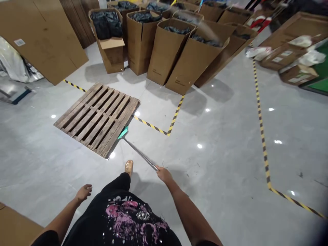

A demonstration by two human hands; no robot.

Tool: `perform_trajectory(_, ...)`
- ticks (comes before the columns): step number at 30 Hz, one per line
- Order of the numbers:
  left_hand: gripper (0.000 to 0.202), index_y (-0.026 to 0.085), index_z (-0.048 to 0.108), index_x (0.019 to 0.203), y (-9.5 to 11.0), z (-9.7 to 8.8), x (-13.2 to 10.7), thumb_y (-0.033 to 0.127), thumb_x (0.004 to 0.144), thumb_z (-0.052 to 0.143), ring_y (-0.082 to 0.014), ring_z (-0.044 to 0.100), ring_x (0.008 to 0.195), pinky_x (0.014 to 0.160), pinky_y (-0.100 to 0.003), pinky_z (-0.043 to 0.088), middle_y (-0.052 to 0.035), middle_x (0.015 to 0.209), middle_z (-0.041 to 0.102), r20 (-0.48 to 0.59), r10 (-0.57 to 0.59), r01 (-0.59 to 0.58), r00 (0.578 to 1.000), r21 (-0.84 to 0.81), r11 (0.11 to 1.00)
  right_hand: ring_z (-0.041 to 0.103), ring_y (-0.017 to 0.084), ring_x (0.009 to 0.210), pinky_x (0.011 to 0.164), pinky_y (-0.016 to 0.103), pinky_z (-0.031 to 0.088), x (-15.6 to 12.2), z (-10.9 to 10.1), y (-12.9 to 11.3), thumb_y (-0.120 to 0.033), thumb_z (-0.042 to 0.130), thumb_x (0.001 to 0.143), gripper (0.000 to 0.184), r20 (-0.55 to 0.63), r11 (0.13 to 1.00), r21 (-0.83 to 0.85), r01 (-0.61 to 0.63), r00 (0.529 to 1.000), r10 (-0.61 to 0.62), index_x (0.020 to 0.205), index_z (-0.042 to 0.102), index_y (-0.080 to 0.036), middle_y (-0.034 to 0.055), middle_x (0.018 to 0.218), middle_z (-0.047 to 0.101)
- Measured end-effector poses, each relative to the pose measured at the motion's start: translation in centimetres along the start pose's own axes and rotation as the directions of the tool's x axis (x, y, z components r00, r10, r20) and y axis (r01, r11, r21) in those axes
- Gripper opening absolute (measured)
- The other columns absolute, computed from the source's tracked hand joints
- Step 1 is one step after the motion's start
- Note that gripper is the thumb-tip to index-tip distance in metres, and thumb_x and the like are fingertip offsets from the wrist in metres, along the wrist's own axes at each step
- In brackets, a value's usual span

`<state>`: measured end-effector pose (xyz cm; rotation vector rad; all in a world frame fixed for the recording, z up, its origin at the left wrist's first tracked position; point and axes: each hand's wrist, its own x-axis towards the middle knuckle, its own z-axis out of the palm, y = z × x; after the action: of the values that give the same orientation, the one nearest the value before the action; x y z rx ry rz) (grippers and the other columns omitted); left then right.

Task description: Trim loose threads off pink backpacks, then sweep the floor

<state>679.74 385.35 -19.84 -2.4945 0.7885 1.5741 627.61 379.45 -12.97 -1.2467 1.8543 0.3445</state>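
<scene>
My right hand [164, 174] is closed around the upper end of a long-handled broom [139, 152] with a grey metal handle. The broom's green head [123, 132] rests low by the right edge of a wooden pallet [97, 118], and its bristles are partly hidden. The pallet lies flat on the grey floor. Out to the left of my body hangs my left hand [84, 193], empty, its fingers loosely bent and apart.
Tall cardboard boxes [164, 51] lined with black bags stand in rows at the back. A large cardboard sheet [41, 37] leans at upper left. Yellow-black tape [262, 136] marks the floor. Small dark debris [188, 167] lies right of my hand. Smaller cartons [287, 54] sit at far right.
</scene>
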Motion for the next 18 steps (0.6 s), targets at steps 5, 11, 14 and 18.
perform_trajectory(5, 0.035, 0.013, 0.057, 0.114, 9.1, -0.9, 1.8, 0.033, 0.087, 0.049, -0.0169, 0.07, 0.076, 0.056, -0.022, 0.043, -0.0128, 0.103, 0.069, 0.009, 0.019, -0.02, 1.0, 0.038, 0.999, 0.055, 0.025, 0.13, 0.109, 0.038, 0.04, -1.9, -7.8, 8.1, -0.015, 0.045, 0.094, 0.05, 0.113, 0.99, -0.083, -0.112, 0.986, 0.121, 0.143, 0.054, -0.023, 0.0114, 0.143, 0.057)
perform_trajectory(11, 0.038, 0.011, 0.056, 0.117, 15.9, 2.3, 3.1, 0.034, 0.089, 0.044, -0.0161, 0.07, 0.077, 0.056, -0.022, 0.045, -0.0155, 0.107, 0.069, 0.056, 0.016, -0.018, 0.998, 0.031, 0.999, 0.059, 0.029, 0.126, 0.095, 0.038, 0.049, -7.9, -19.6, 17.0, -0.026, 0.033, 0.097, 0.055, 0.037, 0.886, -0.269, -0.377, 0.915, 0.401, 0.151, 0.046, -0.028, 0.0098, 0.14, 0.06)
perform_trajectory(14, 0.04, 0.012, 0.057, 0.117, 18.0, 4.9, 2.6, 0.035, 0.086, 0.047, -0.0168, 0.071, 0.078, 0.056, -0.022, 0.045, -0.0148, 0.107, 0.07, 0.07, 0.005, -0.008, 0.998, 0.037, 0.999, 0.064, 0.032, 0.115, 0.087, 0.04, 0.051, -8.8, -24.3, 18.1, -0.026, 0.033, 0.097, 0.056, -0.036, 0.857, -0.36, -0.369, 0.923, 0.383, 0.151, 0.045, -0.033, 0.0118, 0.128, 0.067)
perform_trajectory(18, 0.04, 0.012, 0.057, 0.117, 20.9, 8.4, 1.1, 0.036, 0.085, 0.048, -0.0171, 0.071, 0.078, 0.056, -0.022, 0.045, -0.0152, 0.108, 0.069, 0.052, -0.017, 0.015, 0.999, 0.03, 0.999, 0.066, 0.034, 0.107, 0.086, 0.042, 0.051, -5.8, -28.3, 18.6, -0.032, 0.038, 0.097, 0.055, -0.036, 0.886, -0.379, -0.267, 0.961, 0.275, 0.151, 0.044, -0.034, 0.0131, 0.12, 0.07)
